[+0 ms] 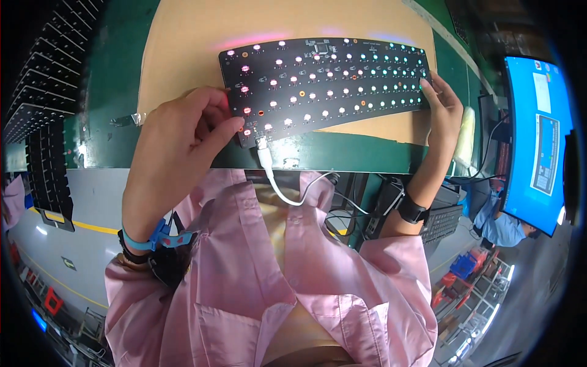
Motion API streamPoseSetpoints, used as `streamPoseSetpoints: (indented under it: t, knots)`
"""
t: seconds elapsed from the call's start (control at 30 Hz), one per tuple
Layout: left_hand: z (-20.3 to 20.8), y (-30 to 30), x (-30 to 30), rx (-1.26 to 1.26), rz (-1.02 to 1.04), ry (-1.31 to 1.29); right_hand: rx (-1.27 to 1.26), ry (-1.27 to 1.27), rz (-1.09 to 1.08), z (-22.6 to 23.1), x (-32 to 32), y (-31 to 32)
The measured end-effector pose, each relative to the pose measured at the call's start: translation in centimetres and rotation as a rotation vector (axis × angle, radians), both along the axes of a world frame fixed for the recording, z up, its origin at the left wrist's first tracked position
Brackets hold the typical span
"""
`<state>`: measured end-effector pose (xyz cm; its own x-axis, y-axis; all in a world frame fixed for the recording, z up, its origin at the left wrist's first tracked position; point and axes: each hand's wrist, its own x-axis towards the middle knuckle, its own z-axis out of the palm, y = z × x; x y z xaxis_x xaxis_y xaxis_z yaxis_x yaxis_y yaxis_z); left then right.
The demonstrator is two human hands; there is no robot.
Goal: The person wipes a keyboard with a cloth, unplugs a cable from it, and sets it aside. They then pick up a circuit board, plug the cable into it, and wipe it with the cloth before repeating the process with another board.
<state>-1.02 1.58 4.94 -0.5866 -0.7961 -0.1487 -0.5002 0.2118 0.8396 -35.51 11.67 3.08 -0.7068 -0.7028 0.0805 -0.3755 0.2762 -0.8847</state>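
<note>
A black keyboard circuit board (333, 87) with rows of lit LEDs is held up between both hands, its lights running from pink on the left to green on the right. My left hand (183, 131) pinches its lower left edge between thumb and fingers. At the right end, my right hand (444, 104) grips the edge, thumb on the face and fingers behind. A white USB cable (267, 160) is plugged into the board's lower left and curves down over the bench edge. Beneath the board lies a sheet of brown cardboard (183, 55).
The green workbench (110, 144) carries the cardboard. Racked black boards (52, 79) stand at far left. A monitor (538, 147) with a blue screen is at right, near a black keyboard (441, 224) and cables. Another person (498, 223) is beyond, at right.
</note>
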Motion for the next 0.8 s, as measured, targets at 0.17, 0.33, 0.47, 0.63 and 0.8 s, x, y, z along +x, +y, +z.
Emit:
streamPoseSetpoints:
  t: [0.17,0.33,0.47,0.63,0.8]
  knots:
    - [1.8,0.1,0.3,0.412,0.084,0.411,-0.138,-0.041,-0.055,3.0,-0.7,1.5]
    - [5.7,-1.9,-1.9,-0.103,0.117,0.669,-0.580,0.125,-0.018,10.0,-2.6,1.9]
    - [7.0,-5.5,-4.1,-0.910,-0.122,0.931,-0.591,0.418,0.066,12.8,-3.1,0.9]
    - [4.3,-6.1,-3.0,-1.064,0.074,0.800,-0.455,0.722,0.308,7.4,-3.1,-1.1]
    - [-0.6,-2.5,-2.5,-0.180,0.099,0.883,-0.002,0.788,0.537,2.2,-3.3,-0.5]
